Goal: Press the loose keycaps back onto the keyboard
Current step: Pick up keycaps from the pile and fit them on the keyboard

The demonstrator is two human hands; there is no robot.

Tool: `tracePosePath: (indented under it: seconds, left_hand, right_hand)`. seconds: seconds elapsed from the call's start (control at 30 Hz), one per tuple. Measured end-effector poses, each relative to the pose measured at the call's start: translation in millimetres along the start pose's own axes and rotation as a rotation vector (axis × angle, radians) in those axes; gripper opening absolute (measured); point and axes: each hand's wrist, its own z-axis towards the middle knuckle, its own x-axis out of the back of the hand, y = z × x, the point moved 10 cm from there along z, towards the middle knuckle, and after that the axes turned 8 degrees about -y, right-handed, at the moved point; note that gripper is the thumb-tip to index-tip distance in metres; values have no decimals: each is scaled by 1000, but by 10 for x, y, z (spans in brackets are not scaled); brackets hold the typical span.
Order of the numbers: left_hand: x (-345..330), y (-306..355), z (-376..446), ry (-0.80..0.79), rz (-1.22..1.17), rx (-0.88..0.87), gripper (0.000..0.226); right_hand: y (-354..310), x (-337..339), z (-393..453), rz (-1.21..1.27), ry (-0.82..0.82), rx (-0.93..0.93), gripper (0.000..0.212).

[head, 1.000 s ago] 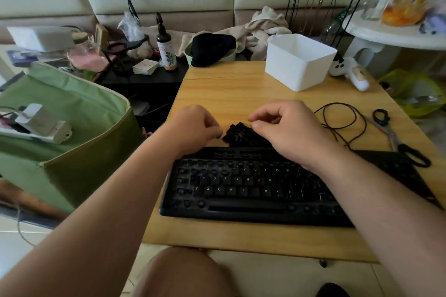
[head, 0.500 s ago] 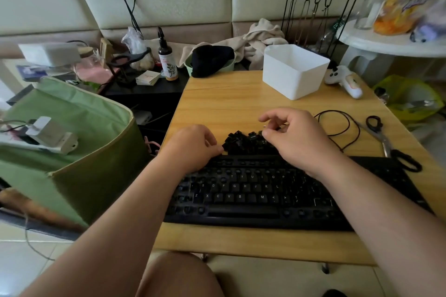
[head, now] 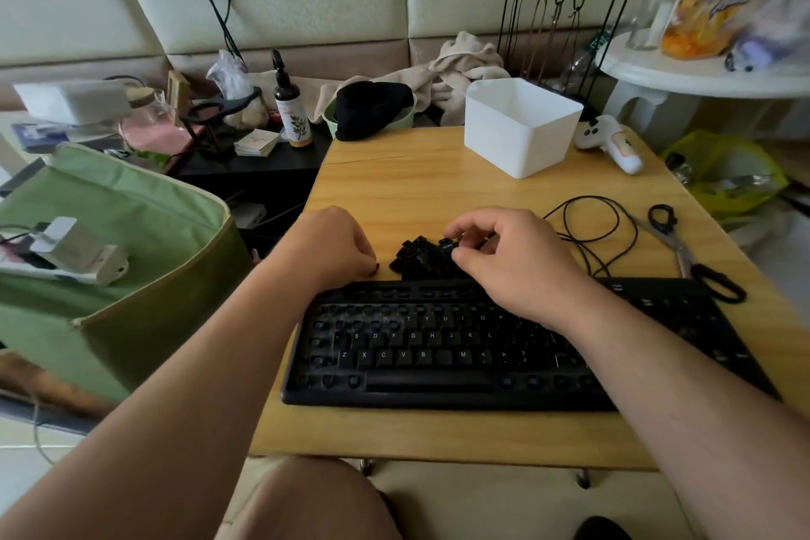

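A black keyboard [head: 438, 346] lies across the near part of the wooden table [head: 416, 184]; many of its switches stand bare, mostly along the top rows and the left side. A small heap of loose black keycaps [head: 416, 256] sits on the table just behind the keyboard's top edge. My right hand [head: 513, 259] hovers over the right side of the heap, its fingers curled down and pinching a keycap [head: 447, 245]. My left hand [head: 333, 248] rests curled at the left of the heap, at the keyboard's top left corner; what its fingertips hold is hidden.
A white plastic bin [head: 521, 125] stands at the back of the table. A looped black cable [head: 591, 228] and scissors [head: 683, 250] lie to the right of my right hand. A green fabric bag [head: 131, 250] stands left of the table. A white handheld device [head: 613, 142] lies beside the bin.
My right hand has slid a little right over the heap and its fingers have dipped in to pinch a keycap. My left hand has barely moved. The camera has tilted slightly.
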Motion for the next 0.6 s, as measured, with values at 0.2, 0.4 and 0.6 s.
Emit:
tracePosePath:
  seconds: [0.2, 0.4, 0.6]
  left_hand:
    - [-6, 84, -100, 17, -535, -112, 3]
    - [-482, 614, -342, -394, -1543, -308, 13]
    - [-527, 671, -397, -420, -1694, -364, 13]
  right_hand:
    - [-115, -15, -31, 41, 1, 67, 23]
    - [-408, 96, -128, 182, 116, 271, 33]
    - [-564, 139, -219, 189, 156, 362, 22]
